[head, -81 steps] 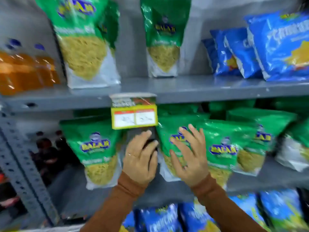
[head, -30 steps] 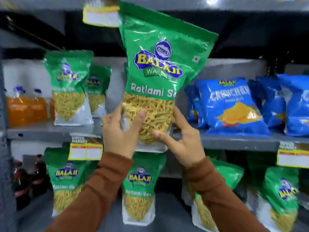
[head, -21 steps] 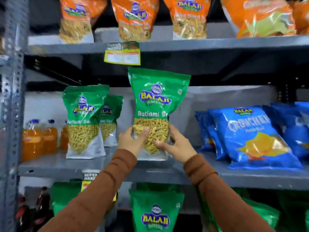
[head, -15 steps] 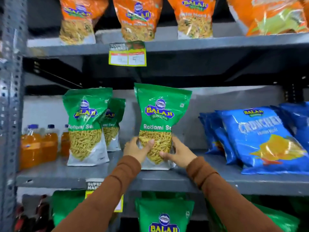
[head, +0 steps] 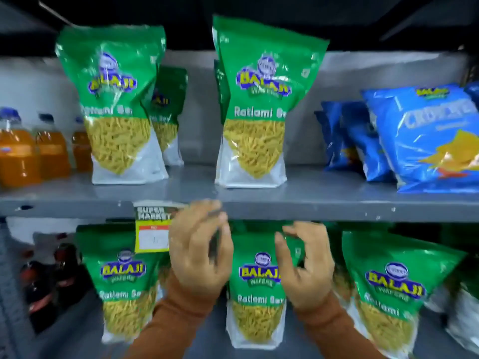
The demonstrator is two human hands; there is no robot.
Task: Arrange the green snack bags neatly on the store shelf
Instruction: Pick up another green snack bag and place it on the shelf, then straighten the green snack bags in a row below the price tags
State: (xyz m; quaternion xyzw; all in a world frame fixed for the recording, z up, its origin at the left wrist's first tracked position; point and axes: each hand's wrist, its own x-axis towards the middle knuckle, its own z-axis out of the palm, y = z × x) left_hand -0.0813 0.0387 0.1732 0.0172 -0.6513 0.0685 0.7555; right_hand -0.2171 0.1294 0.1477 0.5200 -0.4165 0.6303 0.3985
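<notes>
Head view: a green foil Ratlami Sev snack bag [head: 255, 110] stands upright on the grey metal upper shelf [head: 311, 195], beside another green pouch [head: 116, 107]. Both hands hang empty below the shelf edge, left hand [head: 199, 252] and right hand [head: 305, 268], fingers loosely curled, though blur hides detail. Likely next is reaching for the lower-shelf green bag [head: 259, 288] between them, gripping both sides.

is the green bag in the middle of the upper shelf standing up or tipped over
Upright: the green bag stands on its flat base on the shelf, with neither hand touching it.
</notes>
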